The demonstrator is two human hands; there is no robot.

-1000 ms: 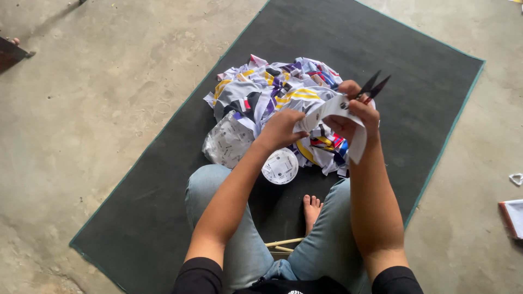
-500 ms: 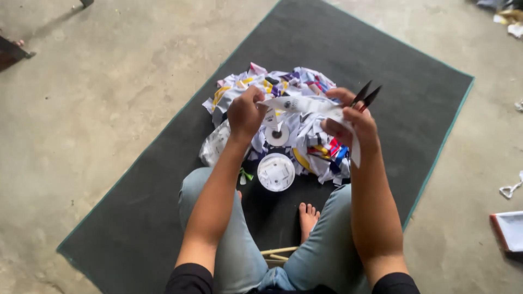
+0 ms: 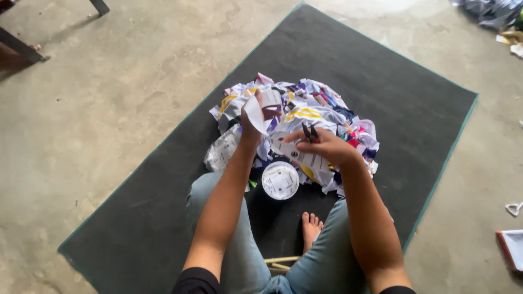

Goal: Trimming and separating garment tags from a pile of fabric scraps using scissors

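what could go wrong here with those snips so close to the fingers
The black snips in the right hand sit right against the white piece it also grips, so a slip could nick fingers. The left hand lifts another white piece nearby. The bare foot lies below if anything drops.

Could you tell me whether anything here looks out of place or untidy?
Mostly the loose scraps. Beyond the dark mat, a white scrap and a red-edged sheet lie on the bare concrete, apart from the colourful pile of cuttings. More scraps sit at the top right corner.
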